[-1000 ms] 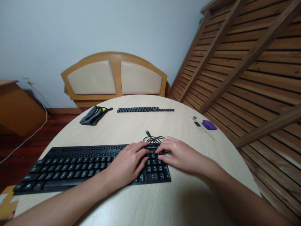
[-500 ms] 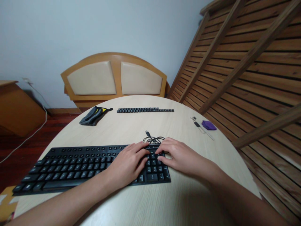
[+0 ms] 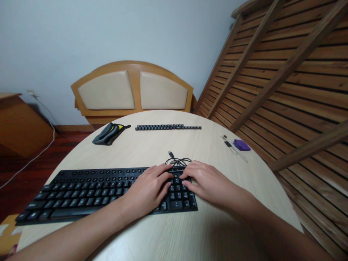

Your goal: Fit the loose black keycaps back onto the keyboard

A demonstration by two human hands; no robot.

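resting your loosely spread left hand (image 3: 150, 185) on keyboard (image 3: 89, 192); right hand (image 3: 208, 179) half-pinched at keypad (image 3: 178, 195), hold unclear. likely light, stiff; grip ends.

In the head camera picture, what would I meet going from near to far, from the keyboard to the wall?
Black keyboard → cable plug → rows of small black keycaps → wooden headboard with pale panels → pale wall.
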